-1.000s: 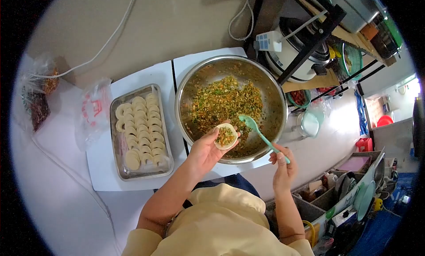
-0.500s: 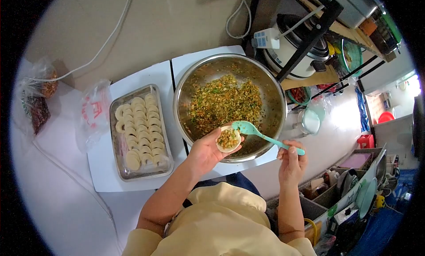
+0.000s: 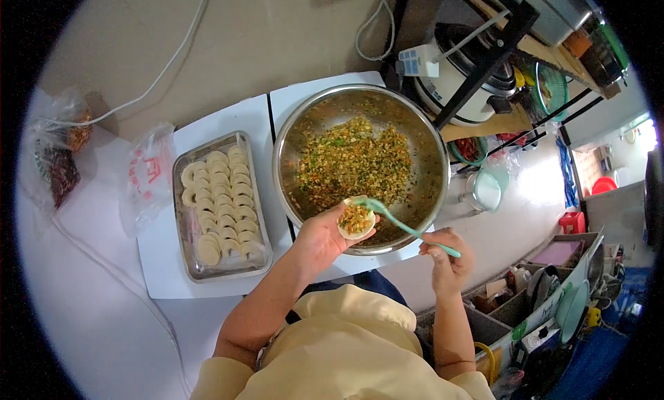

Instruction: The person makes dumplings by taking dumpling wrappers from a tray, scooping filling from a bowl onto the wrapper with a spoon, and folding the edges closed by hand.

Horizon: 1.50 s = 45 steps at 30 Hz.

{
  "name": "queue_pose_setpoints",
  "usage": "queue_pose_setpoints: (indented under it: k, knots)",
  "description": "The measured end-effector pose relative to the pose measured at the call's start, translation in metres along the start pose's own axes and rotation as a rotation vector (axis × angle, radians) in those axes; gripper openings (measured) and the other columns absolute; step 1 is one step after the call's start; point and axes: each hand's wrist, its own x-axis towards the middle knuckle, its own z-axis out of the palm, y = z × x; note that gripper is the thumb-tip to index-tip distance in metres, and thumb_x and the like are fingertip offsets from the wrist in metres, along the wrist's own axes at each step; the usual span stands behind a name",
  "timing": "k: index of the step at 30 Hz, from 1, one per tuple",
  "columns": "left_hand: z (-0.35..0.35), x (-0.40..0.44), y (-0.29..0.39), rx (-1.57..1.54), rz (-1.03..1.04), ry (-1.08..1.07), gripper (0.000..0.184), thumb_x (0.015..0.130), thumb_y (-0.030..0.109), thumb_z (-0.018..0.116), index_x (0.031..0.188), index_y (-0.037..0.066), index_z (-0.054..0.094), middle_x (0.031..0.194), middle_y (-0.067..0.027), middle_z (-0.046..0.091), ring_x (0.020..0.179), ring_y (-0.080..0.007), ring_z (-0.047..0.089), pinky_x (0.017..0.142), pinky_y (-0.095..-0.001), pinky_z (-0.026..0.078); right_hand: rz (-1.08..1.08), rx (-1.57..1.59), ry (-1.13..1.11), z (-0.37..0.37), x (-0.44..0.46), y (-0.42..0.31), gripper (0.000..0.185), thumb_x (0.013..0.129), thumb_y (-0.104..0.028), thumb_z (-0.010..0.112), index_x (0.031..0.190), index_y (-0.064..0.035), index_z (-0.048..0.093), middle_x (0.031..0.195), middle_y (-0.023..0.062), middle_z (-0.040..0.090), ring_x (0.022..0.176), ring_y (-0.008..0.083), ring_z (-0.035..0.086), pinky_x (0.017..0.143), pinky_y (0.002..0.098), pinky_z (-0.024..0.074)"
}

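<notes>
My left hand (image 3: 320, 239) holds a round dough wrapper (image 3: 356, 221) with chopped filling on it, over the near edge of a big steel bowl (image 3: 443, 192). Closed round the handle of a pale green spoon (image 3: 401, 225), my right hand (image 3: 448, 259) is to the right of the wrapper. The spoon's head is at the wrapper's upper edge. Inside the bowl lies a mass of chopped vegetable filling (image 3: 356, 161). Rows of overlapping round wrappers (image 3: 223, 199) lie in a metal tray (image 3: 181, 227) left of the bowl.
The tray and bowl stand on a white table (image 3: 162, 275). Plastic bags (image 3: 149, 175) lie at the left. A black-framed rack (image 3: 484, 68) with a rice cooker (image 3: 453, 88) stands at the upper right. Gray bins (image 3: 484, 324) with goods are at the lower right.
The spoon has moved from over the bowl to the wrapper, its head now tilted at the wrapper's upper edge. My right hand has shifted and turned with it. My left hand stays nearly in place.
</notes>
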Motion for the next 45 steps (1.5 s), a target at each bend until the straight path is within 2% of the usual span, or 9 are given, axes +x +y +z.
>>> queue_pose_setpoints:
  k: [2,5,7,13,19,26,33,42,45]
  knots:
    - [0.001,0.0,0.0,0.01,0.006,0.011,0.048,0.097,0.024,0.038,0.135,-0.004,0.032,0.134,-0.0223,0.042,0.126,-0.0392,0.04,0.106,-0.0485,0.033,-0.007,-0.003,-0.057,0.001,0.0,0.0,0.014,0.081,-0.005,0.062,0.093,0.0023,0.065,0.08,0.0141,0.065,0.068,0.0195,0.061,0.062,0.027,0.0473]
    - [0.003,-0.001,0.002,0.007,-0.011,0.023,0.046,0.098,0.024,0.037,0.134,-0.004,0.033,0.134,-0.0222,0.042,0.125,-0.0383,0.041,0.106,-0.0476,0.034,0.055,-0.102,0.07,0.002,-0.001,0.003,0.016,0.084,-0.008,0.06,0.094,0.0041,0.064,0.08,0.0142,0.063,0.067,0.0194,0.06,0.062,0.0273,0.0474]
    - [0.002,0.0,0.002,0.011,-0.002,-0.001,0.047,0.098,0.025,0.037,0.134,-0.005,0.033,0.134,-0.0224,0.042,0.126,-0.0378,0.041,0.106,-0.0473,0.035,0.146,0.133,0.182,0.0,-0.002,0.004,0.019,0.088,-0.012,0.057,0.095,0.0048,0.063,0.081,0.0133,0.062,0.068,0.0193,0.059,0.061,0.0289,0.0479]
    - [0.009,-0.004,0.001,0.074,0.044,0.047,0.048,0.098,0.027,0.037,0.134,-0.004,0.035,0.133,-0.0212,0.044,0.124,-0.0307,0.044,0.106,-0.0461,0.034,0.203,0.408,0.307,0.004,-0.001,0.004,0.022,0.091,-0.017,0.055,0.093,0.0049,0.06,0.08,0.0141,0.06,0.065,0.0187,0.057,0.06,0.0307,0.0473]
    - [0.017,-0.008,0.002,0.095,-0.02,-0.029,0.048,0.098,0.032,0.036,0.132,-0.001,0.04,0.132,-0.0151,0.047,0.122,-0.0255,0.045,0.105,-0.0444,0.034,0.323,0.391,0.194,0.005,0.008,0.009,0.019,0.092,-0.016,0.054,0.09,0.0031,0.058,0.075,0.0128,0.061,0.062,0.0172,0.056,0.058,0.0296,0.0436]
    - [0.015,-0.008,-0.003,0.032,-0.005,0.019,0.051,0.098,0.036,0.036,0.132,-0.001,0.039,0.128,-0.0179,0.048,0.121,-0.0271,0.046,0.106,-0.0443,0.034,0.294,0.439,0.259,0.007,0.011,0.004,0.02,0.091,-0.017,0.055,0.09,0.0028,0.059,0.07,0.0105,0.061,0.059,0.0153,0.055,0.055,0.028,0.0422]
    - [0.014,-0.006,-0.004,-0.036,-0.002,-0.049,0.055,0.098,0.04,0.033,0.134,-0.002,0.036,0.128,-0.0187,0.048,0.121,-0.0324,0.046,0.107,-0.0439,0.032,0.223,0.196,0.058,0.017,0.006,-0.023,0.022,0.092,-0.016,0.057,0.091,0.0052,0.061,0.074,0.0106,0.062,0.062,0.0151,0.058,0.056,0.0264,0.0465]
    - [0.014,-0.011,-0.006,-0.027,0.022,-0.045,0.051,0.099,0.035,0.031,0.134,-0.003,0.036,0.128,-0.0196,0.048,0.121,-0.0337,0.045,0.107,-0.0432,0.032,0.258,0.25,0.138,0.016,0.005,-0.013,0.021,0.092,-0.017,0.056,0.091,0.0042,0.061,0.075,0.0104,0.061,0.06,0.0147,0.056,0.056,0.0266,0.0452]
    - [0.011,-0.01,-0.006,-0.024,0.046,-0.039,0.049,0.099,0.032,0.034,0.134,-0.003,0.036,0.129,-0.0201,0.048,0.122,-0.0349,0.045,0.107,-0.0429,0.033,0.268,0.483,0.299,0.011,0.009,-0.003,0.022,0.092,-0.018,0.055,0.091,0.003,0.061,0.075,0.0096,0.06,0.062,0.0137,0.054,0.058,0.0274,0.0439]
